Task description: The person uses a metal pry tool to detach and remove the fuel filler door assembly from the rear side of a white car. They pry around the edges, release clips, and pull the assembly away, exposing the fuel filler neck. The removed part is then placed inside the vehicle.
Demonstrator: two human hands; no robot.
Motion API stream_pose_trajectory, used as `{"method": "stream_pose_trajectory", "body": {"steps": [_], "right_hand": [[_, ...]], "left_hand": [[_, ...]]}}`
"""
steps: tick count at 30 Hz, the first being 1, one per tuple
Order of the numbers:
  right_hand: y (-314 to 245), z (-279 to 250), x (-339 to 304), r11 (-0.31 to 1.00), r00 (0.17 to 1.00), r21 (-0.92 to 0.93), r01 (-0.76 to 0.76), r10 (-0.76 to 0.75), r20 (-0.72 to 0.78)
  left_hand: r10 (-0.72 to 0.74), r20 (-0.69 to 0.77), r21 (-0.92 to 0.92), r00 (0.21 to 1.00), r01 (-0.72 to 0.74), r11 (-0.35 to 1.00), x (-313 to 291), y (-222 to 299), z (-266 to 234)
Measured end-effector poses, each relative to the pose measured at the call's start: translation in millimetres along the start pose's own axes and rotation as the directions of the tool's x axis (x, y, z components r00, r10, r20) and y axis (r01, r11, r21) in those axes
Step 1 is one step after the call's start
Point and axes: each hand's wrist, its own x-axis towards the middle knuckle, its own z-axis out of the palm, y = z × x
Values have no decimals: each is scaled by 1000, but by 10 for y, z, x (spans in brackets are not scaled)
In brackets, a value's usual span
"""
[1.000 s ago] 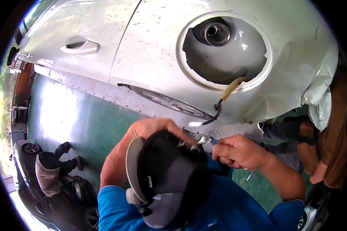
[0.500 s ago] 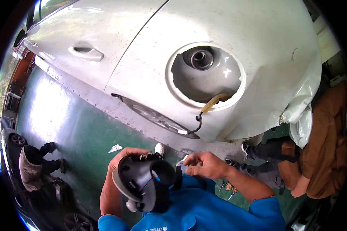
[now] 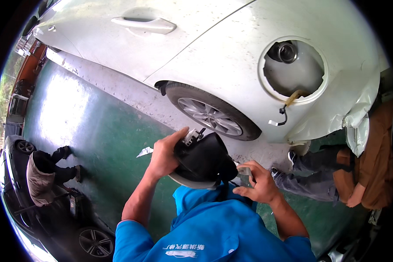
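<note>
A black plastic fuel filler housing (image 3: 205, 159) with a pale rim is held in front of my chest. My left hand (image 3: 163, 156) is closed round its left side, by a small white and black fitting (image 3: 192, 138). Curled at its right side, my right hand (image 3: 261, 182) has its fingers on a small light grey tab (image 3: 244, 171). Whether this tab is joined to the housing, I cannot tell. Beyond is the white car's round filler opening (image 3: 262, 72), with a metal filler neck (image 3: 287, 52) inside. A yellowish sleeved wire with a white connector (image 3: 273, 123) hangs out of it.
The car's rear wheel (image 3: 209, 111) is just past my hands. At the right the bodywork is crumpled (image 3: 358, 131), beside a person in brown (image 3: 377, 161). Another person (image 3: 41, 179) bends by a dark car (image 3: 43, 227) at the left. A white scrap (image 3: 145, 152) lies on the green floor.
The housing has turned, its open tube no longer facing me, and has moved to the right and away from me. My right hand has come to its side. The view has shifted, showing more wheel.
</note>
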Motion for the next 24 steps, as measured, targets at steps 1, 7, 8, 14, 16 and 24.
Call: {"method": "stream_pose_trajectory", "body": {"steps": [1,7,8,14,16,24], "right_hand": [[-46,80,6,998,1000,-53,-16,15,-15],[-133,393,70,972,982,-197,-129,97,-164],[-92,388,71,968,973,-193,-164,126,-194],[-43,423,-19,947,862,93,-306,317,-396],[83,469,-84,938,865,100,-332,345,-364],[249,825,67,815,818,367,-448,539,-200]], "left_hand": [[17,-16,26,1000,-17,1000,11,-19,-27],[-95,1,72,996,94,993,100,-197,-38],[-100,10,8,995,100,995,137,-274,-32],[-362,364,-360,858,488,795,262,-819,-51],[-389,364,-481,846,528,700,203,-900,-40],[-453,168,-568,875,462,681,-153,-989,70]]}}
